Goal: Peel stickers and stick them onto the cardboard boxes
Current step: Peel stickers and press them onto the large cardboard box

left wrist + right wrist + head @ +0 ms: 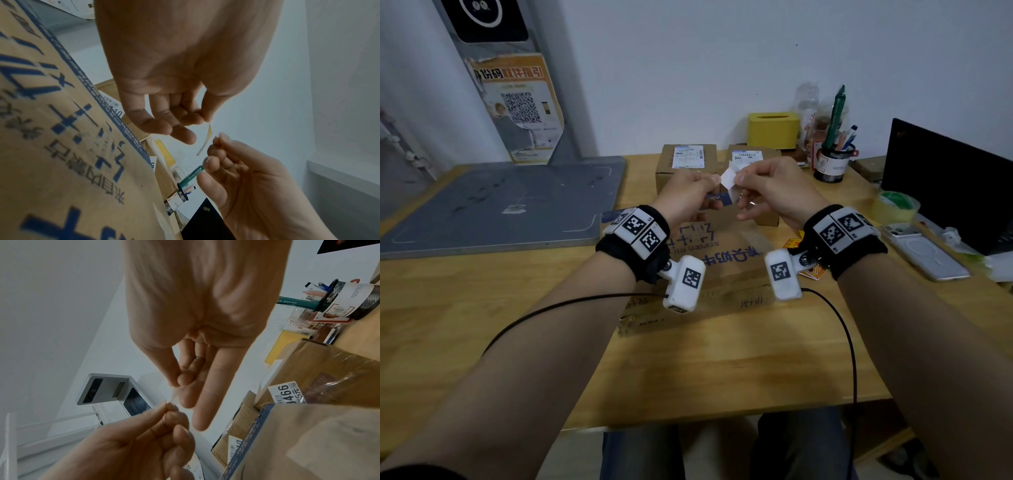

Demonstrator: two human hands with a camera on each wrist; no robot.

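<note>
Head view, centre frame: left hand [690, 192] and right hand [767, 186] both pinch a small white sticker [728, 179] above the cardboard boxes [685, 164], thin, floppy, tacky stuff best held by its very corners.

The head view is evenly and softly lit, with no hard shadows on the desk [722, 370]; its corners darken slightly, and straight lines bow toward the edges. Colours look muted and a little grey. Both wrist views are dimmer and softer, with strong wide-angle stretching. In the left wrist view the printed cardboard box [61, 129] at the left of the frame smears with blur. In the right wrist view the left hand [144, 443] at the lower left is out of focus, against a bright wall.
</note>
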